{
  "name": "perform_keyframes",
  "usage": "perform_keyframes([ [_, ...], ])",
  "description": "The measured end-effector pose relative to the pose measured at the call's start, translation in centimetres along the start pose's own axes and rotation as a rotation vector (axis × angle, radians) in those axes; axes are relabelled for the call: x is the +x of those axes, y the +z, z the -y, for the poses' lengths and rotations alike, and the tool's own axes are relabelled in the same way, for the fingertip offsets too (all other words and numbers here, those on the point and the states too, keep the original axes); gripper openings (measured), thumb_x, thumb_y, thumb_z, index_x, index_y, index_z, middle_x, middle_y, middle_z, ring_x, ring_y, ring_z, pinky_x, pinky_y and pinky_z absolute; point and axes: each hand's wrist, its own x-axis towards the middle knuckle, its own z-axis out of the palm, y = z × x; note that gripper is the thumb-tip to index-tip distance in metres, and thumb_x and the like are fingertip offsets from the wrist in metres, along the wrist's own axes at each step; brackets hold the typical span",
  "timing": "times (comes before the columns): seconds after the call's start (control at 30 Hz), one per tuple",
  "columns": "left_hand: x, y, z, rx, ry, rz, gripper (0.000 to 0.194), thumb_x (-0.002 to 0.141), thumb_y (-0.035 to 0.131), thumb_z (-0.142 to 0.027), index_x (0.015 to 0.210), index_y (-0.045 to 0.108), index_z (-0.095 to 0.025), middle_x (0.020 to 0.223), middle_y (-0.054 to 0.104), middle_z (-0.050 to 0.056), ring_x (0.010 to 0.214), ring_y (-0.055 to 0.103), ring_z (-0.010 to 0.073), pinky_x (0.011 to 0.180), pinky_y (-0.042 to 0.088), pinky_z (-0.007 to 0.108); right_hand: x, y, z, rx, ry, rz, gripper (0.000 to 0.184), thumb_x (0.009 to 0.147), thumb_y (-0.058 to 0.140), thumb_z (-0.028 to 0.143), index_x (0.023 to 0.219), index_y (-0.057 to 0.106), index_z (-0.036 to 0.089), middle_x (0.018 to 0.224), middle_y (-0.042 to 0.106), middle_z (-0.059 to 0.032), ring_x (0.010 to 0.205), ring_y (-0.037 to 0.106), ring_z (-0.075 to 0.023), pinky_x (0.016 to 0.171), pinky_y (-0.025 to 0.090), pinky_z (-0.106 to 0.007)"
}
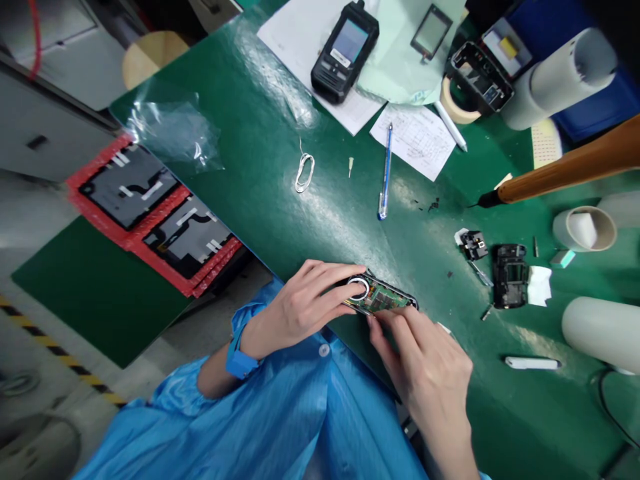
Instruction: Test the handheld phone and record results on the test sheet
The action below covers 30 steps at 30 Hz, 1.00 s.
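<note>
An opened handheld device with a green circuit board and a white-ringed round part lies at the near edge of the green bench. My left hand grips its left end, with one finger on the ringed part and others along the sides. My right hand has thumb and fingers closed at the near edge of the device. Its fingertips are partly hidden, so anything small between them does not show. A blue wrist band is around my left wrist.
Beyond the device lie a coiled white cord, a blue pen and a black handheld radio. On the right are a black housing, an orange-handled electric screwdriver and a cup. Red-wrapped panels sit left of the bench.
</note>
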Motion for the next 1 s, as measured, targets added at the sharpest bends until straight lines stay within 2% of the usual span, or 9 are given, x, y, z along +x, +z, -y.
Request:
perform_keyframes([
  [0.23, -0.3, 0.2, 0.1, -0.004, -0.001, 0.003, 0.028, 0.112, 0.069, -0.018, 0.14, 0.066, -0.019, 0.147, 0.079, 0.017, 0.134, 0.077, 0.0251, 0.106, 0.059, 0.041, -0.1, 0.3, -0.2, 0.008, -0.006, -0.019, 0.023, 0.119, 0.064, 0.026, 0.098, 0.069, 0.019, 0.082, 0.076, -0.0006, 0.067, 0.063, -0.0137, 0.064, 0.041, -0.031],
  [0.57, -0.4, 0.2, 0.3, -0.017, 0.007, -0.024, 0.026, 0.112, 0.069, -0.018, 0.137, 0.066, -0.021, 0.145, 0.081, 0.015, 0.131, 0.078, 0.0247, 0.104, 0.061, 0.041, -0.4, 0.0, 1.1, -0.085, 0.009, -0.019, 0.019, 0.119, 0.064, 0.025, 0.103, 0.071, 0.018, 0.082, 0.075, -0.002, 0.069, 0.064, -0.0155, 0.066, 0.041, -0.033],
  [0.73, -0.2, 0.1, 0.3, -0.023, 0.024, -0.038, 0.018, 0.113, 0.068, -0.019, 0.131, 0.067, -0.02, 0.142, 0.082, 0.015, 0.129, 0.079, 0.0237, 0.103, 0.061, 0.04, -0.6, 0.5, 0.4, 0.09, 0.062, -0.001, 0.02, 0.12, 0.061, 0.026, 0.103, 0.069, 0.019, 0.087, 0.077, -0.0018, 0.067, 0.066, -0.0133, 0.065, 0.045, -0.029],
  [0.87, -0.2, 0.0, 0.3, -0.029, 0.019, -0.022, 0.02, 0.112, 0.069, -0.016, 0.131, 0.067, -0.02, 0.143, 0.082, 0.015, 0.13, 0.079, 0.0235, 0.103, 0.06, 0.039, -0.5, 1.1, -0.9, 0.294, 0.092, 0.052, 0.023, 0.122, 0.058, 0.029, 0.104, 0.068, 0.02, 0.091, 0.076, -0.001, 0.068, 0.071, -0.0113, 0.064, 0.049, -0.025],
  [1.0, -0.2, 0.1, 0.3, -0.031, 0.023, -0.011, 0.021, 0.11, 0.071, -0.013, 0.129, 0.068, -0.021, 0.145, 0.082, 0.014, 0.131, 0.078, 0.0236, 0.104, 0.06, 0.039, -0.1, 1.1, -1.5, 0.347, 0.117, 0.083, 0.028, 0.123, 0.055, 0.034, 0.102, 0.068, 0.022, 0.089, 0.076, 0.0, 0.063, 0.069, -0.0107, 0.059, 0.047, -0.024],
])
